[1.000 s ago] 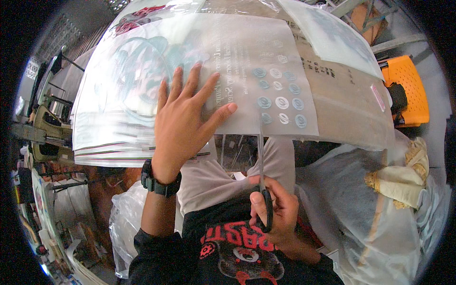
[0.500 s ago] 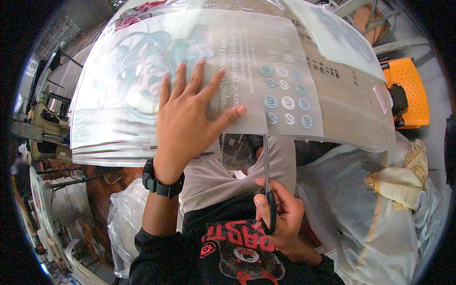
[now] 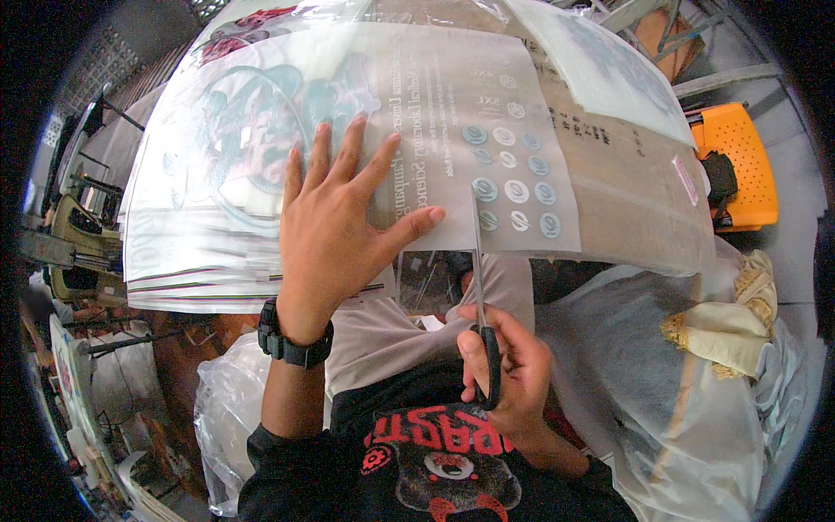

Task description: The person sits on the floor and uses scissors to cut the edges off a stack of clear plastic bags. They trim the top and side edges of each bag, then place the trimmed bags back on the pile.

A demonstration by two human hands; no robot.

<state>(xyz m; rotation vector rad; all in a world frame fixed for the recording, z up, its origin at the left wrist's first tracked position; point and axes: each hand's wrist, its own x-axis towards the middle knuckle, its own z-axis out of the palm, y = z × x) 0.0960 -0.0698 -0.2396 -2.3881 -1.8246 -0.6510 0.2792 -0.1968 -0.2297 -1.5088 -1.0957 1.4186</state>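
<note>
Shirt cloth [image 3: 348, 470], black with a red and grey print, is nearest, on the near side of a translucent printed sheet [image 3: 439, 113]; the lower edge of the view cuts it off. Between shirt and sheet, the right hand [image 3: 517, 370] curls around the black handles of scissors [image 3: 492, 352], its fingers hiding part of the loops. Their long metal shaft reaches the sheet's near edge, and the tip lies left of its rows of round marks. Only one narrow line of metal shows, so how far the blades stand apart cannot be told.

Pale trousers [image 3: 374, 335] run under the sheet's near edge, which hides the knees. Left of them, crumpled clear plastic [image 3: 230, 418] lies below the sheet, its contents unclear. A dark watch [image 3: 296, 337] circles the left wrist. The left hand [image 3: 335, 230] rests flat on the sheet, fingers spread, palm unseen, covering some of the faint, reversed-looking print.

Right of the sheet, a brown board [image 3: 626, 200] emerges from beneath it; further right is a perforated orange object [image 3: 748, 165] of uncertain kind. Beyond the sheet, another printed sheet [image 3: 600, 70] and a red-printed piece [image 3: 252, 35] show only partly, blurred by glare.
</note>
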